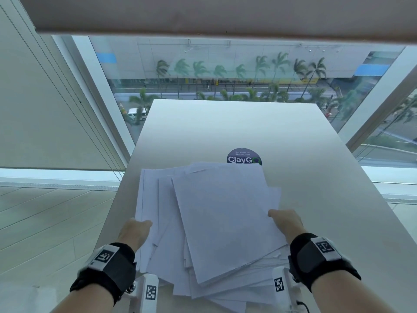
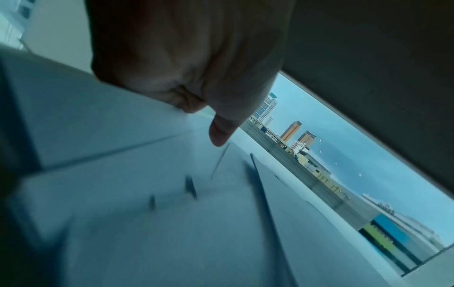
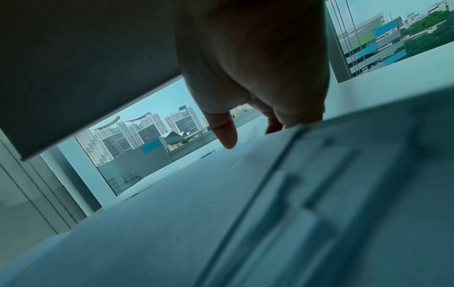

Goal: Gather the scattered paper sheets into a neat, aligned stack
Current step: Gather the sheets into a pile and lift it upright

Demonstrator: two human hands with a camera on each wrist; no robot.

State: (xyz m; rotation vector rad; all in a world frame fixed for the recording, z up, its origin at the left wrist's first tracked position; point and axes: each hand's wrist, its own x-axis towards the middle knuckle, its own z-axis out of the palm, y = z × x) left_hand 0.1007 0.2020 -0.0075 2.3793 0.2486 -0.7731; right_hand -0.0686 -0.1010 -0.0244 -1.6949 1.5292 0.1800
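Observation:
A loose, fanned pile of white paper sheets [image 1: 221, 218] lies on the near part of a white table [image 1: 237, 127], its edges askew. My left hand [image 1: 137, 229] grips the pile's left edge, thumb on top and fingers tucked under. In the left wrist view the left hand [image 2: 203, 120] pinches the paper sheets [image 2: 123, 174] at that edge. My right hand [image 1: 284, 220] holds the pile's right edge the same way. The right wrist view shows the right hand [image 3: 250, 134] with its thumb over the paper sheets [image 3: 245, 213] and its fingers curled at the edge.
A round "ClayGo" sticker [image 1: 243, 155] on the table is half covered by the pile's far edge. The table's left edge runs close to my left hand. Beyond the table is a large window [image 1: 225, 71] with a roller blind [image 1: 203, 14] above.

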